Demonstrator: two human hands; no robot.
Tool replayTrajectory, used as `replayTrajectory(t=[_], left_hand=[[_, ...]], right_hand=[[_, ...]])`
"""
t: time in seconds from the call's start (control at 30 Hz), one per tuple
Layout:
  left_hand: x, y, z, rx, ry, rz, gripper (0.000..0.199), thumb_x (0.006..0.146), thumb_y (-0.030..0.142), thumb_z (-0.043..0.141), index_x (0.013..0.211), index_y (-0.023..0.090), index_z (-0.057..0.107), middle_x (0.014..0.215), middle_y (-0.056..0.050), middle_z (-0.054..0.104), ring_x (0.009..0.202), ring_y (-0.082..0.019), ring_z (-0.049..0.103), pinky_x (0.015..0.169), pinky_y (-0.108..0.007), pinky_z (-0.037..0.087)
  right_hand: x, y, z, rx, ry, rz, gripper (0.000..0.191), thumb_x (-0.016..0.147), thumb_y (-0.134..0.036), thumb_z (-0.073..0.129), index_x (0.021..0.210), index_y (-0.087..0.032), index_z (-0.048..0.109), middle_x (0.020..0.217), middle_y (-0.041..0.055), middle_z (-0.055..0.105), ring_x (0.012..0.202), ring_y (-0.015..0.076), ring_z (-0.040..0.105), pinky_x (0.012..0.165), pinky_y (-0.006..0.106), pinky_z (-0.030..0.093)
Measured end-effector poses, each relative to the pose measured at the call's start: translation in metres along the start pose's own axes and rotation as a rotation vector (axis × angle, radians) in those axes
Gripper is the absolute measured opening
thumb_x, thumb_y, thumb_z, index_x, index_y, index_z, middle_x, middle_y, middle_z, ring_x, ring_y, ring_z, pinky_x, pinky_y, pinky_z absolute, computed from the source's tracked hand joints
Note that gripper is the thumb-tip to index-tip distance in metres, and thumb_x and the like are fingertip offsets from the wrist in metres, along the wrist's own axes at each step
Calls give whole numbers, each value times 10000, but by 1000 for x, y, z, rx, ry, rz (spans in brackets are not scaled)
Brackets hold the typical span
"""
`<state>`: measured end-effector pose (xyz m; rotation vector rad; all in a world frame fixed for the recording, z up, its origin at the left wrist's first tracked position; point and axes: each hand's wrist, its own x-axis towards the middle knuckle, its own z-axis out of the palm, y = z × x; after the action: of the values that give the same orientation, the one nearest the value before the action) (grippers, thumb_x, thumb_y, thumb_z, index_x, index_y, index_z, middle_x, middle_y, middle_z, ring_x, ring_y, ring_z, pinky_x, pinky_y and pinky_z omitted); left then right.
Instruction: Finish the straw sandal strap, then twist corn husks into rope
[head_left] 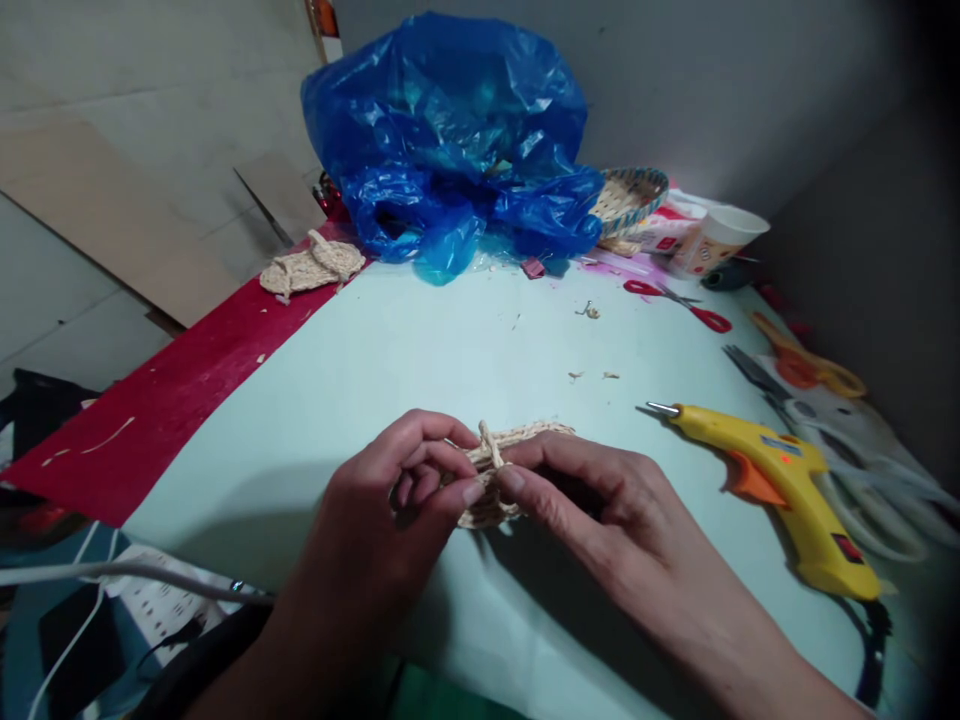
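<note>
Between my hands, just above the pale green table sheet, is a small woven straw slipper [491,518] with a twisted cord standing up across its middle. My left hand [390,490] is closed on its left side, thumb and fingertips pinching the straw. From the other side my right hand [600,490] pinches it close to the cord, thumb in front and index finger behind. The fingers cover much of the weave. A similar straw slipper [311,268] with a strap lies at the back left on the red sheet.
A yellow glue gun [787,480] lies to the right, beside large scissors [847,440]. Red-handled scissors [679,300], a paper cup [720,240] and a woven basket [630,200] are farther back. A blue plastic bag [450,130] fills the back. A cable [135,570] crosses at lower left.
</note>
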<state>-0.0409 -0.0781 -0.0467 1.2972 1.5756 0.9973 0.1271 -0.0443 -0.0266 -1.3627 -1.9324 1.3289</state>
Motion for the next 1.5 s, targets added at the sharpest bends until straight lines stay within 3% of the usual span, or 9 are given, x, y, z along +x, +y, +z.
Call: replayTrajectory(t=[0.33,0.5,0.63,0.83,0.97,1.07,1.3,1.4,1.5], left_hand=[[0,1,-1,-50,-26,-23,130,793,270,608,903,232,550,700,55,631,656,-122,580,566,-243,388],[0,0,-1,-89,-10,-55,131,798,280,608,897,234,536,712,55,620,674,-124,576,587,-248,396],[0,-1,0,-99,-5,-60,135,794,276,613,895,239,532,717,57,609,680,-125,565,600,-252,397],[0,-2,1,-108,-14,-63,149,785,281,624,892,234,533,731,43,605,690,-133,556,621,-258,407],[0,-4,3,-136,16,-57,153,774,279,634,886,232,541,722,43,588,646,-118,514,612,-250,407],[0,-4,6,-159,36,-65,152,765,273,641,874,227,547,715,38,592,652,-121,519,609,-248,403],[0,-2,9,-303,13,-126,188,733,266,673,865,233,544,708,52,615,619,-111,496,576,-230,372],[1,-2,8,-278,-1,-128,182,732,247,674,860,234,546,686,60,601,616,-107,481,580,-230,362],[2,-2,6,-242,-14,-119,182,733,232,669,863,236,542,690,59,598,638,-111,499,601,-240,366]], right_hand=[[8,-2,9,121,2,106,232,832,-334,554,670,-172,596,660,23,614,621,140,521,549,237,384],[7,2,2,165,-95,109,246,839,-411,578,778,-178,628,707,28,617,624,138,508,533,236,368],[4,6,4,163,-15,103,244,828,-420,589,775,-185,633,691,27,621,597,134,501,498,232,344],[0,4,9,116,69,110,191,825,-360,583,745,-187,603,703,38,636,636,157,552,535,246,402],[-1,4,-3,34,50,16,133,849,-326,580,904,-207,601,708,3,635,612,131,537,525,224,394],[-1,6,-16,-15,3,-34,225,889,-327,556,1091,-229,550,703,-21,650,592,119,524,504,213,373],[-7,4,-25,-78,-129,-127,142,945,-278,508,1077,-262,556,701,-46,665,583,105,553,515,202,397],[-7,7,-24,-201,-64,-242,217,935,-304,559,1151,-288,565,854,-29,684,725,119,611,642,219,456],[-2,11,-24,-265,-70,-376,261,949,-279,546,1207,-298,579,1146,12,628,1006,149,592,863,254,457]])
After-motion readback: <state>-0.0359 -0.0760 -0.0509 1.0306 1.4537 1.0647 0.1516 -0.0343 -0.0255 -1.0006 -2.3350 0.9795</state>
